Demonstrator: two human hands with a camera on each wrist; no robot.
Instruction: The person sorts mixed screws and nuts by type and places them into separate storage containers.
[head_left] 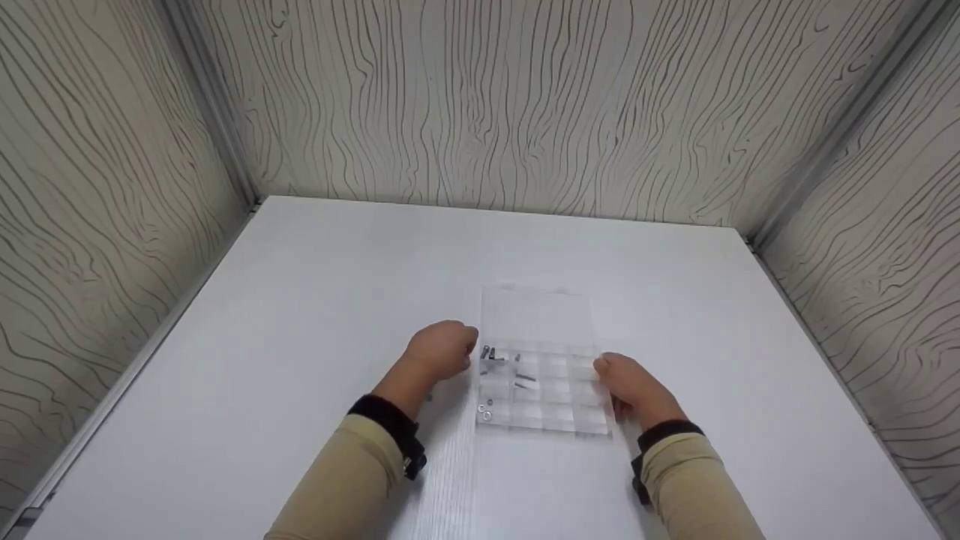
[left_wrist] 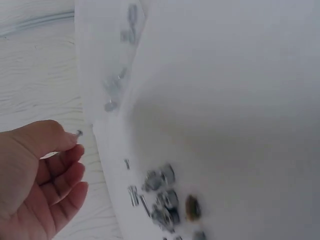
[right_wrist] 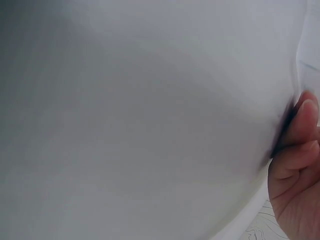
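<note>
A clear plastic compartment box (head_left: pixel 556 413) lies on the white table with its transparent lid (head_left: pixel 536 319) folded back, away from me. Beside its left edge, my left hand (head_left: pixel 442 351) pinches a small screw (left_wrist: pixel 79 133) between thumb and forefinger. Several screws (head_left: pixel 487 352) sit in the far left compartment, with long thin pieces (head_left: pixel 526 379) one column over. Small washers (head_left: pixel 487 415) lie in the near left compartment. My right hand (head_left: pixel 637 386) holds the box's right edge, its thumb up on the rim and its other fingers curled low against the side.
Loose metal hardware (left_wrist: pixel 162 182), including nuts and short bolts, lies in a cluster on the table; my left forearm mostly covers it in the head view. One brownish piece (left_wrist: pixel 192 208) lies beside it. Wood-patterned panels (head_left: pixel 480 105) stand behind the table and on both sides.
</note>
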